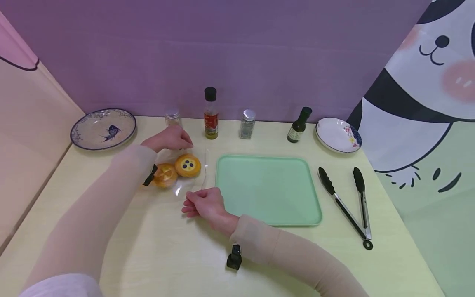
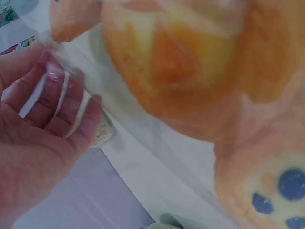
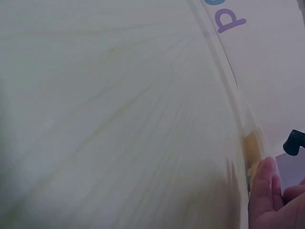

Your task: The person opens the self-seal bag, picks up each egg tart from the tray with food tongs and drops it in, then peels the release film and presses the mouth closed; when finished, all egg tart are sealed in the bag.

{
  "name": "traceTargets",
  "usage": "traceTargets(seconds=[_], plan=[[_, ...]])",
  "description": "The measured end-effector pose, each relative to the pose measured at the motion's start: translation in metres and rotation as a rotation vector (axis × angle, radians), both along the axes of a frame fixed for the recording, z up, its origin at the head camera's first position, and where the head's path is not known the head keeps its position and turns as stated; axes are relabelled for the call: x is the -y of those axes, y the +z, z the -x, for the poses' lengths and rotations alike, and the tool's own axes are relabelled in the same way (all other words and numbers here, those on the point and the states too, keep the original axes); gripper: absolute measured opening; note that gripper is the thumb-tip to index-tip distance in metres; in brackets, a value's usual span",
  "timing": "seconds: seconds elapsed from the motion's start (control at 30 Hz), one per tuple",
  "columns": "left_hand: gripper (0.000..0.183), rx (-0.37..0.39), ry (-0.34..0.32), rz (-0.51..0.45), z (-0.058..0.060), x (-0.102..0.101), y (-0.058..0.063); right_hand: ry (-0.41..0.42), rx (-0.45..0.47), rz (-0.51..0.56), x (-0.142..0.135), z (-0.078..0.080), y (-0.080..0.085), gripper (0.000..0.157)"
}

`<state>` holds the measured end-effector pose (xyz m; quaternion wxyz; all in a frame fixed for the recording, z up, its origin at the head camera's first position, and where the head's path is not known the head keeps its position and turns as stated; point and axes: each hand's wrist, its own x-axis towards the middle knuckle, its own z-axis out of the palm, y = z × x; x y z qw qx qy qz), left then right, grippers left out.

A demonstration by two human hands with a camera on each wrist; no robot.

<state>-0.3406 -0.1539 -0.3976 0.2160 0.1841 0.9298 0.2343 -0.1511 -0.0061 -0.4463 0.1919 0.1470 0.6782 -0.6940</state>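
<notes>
A clear plastic bag (image 1: 179,190) lies on the table with two round pastries inside. One pastry (image 1: 188,165) has dark blue dots on a pale centre; the other pastry (image 1: 165,176) has an orange, cut-looking top. My left hand (image 1: 171,139) pinches the bag's far edge between thumb and fingers, its other fingers loosely bent in the left wrist view. At the bag's near right corner, my right hand (image 1: 208,206) pinches the film between thumb and forefinger. Both pastries fill much of the left wrist view, seen through the film.
A green tray (image 1: 267,189) stands right of the bag, with black-tipped tongs (image 1: 349,210) beyond it. Along the back are a fish plate (image 1: 100,132), a red-labelled bottle (image 1: 211,119), a shaker (image 1: 247,123), a jar (image 1: 172,117), a dark bottle (image 1: 299,126) and a flowered dish (image 1: 335,134).
</notes>
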Motion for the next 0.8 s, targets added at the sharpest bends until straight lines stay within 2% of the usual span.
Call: traceTargets(seconds=[0.07, 0.2, 0.37, 0.43, 0.67, 0.8], plan=[[0.025, -0.03, -0.002, -0.02, -0.001, 0.003, -0.001, 0.003, 0.003, 0.003, 0.0, 0.0, 0.0, 0.019], [0.024, -0.031, 0.007, -0.047, -0.002, 0.007, 0.0, 0.01, -0.012, 0.0, -0.002, 0.002, 0.002, 0.019], [0.025, -0.052, 0.029, -0.051, -0.004, 0.014, 0.009, 0.027, -0.091, -0.046, -0.011, 0.008, 0.011, 0.019], [0.025, -0.055, 0.062, -0.089, -0.007, 0.019, 0.016, 0.046, -0.158, -0.11, -0.018, 0.011, 0.015, 0.016], [0.03, -0.036, 0.189, -0.309, -0.018, 0.042, 0.038, 0.16, -0.428, -0.343, -0.046, 0.03, 0.028, 0.017], [0.036, -0.028, 0.257, -0.399, -0.03, 0.056, 0.046, 0.233, -0.604, -0.492, -0.059, 0.041, 0.037, 0.018]])
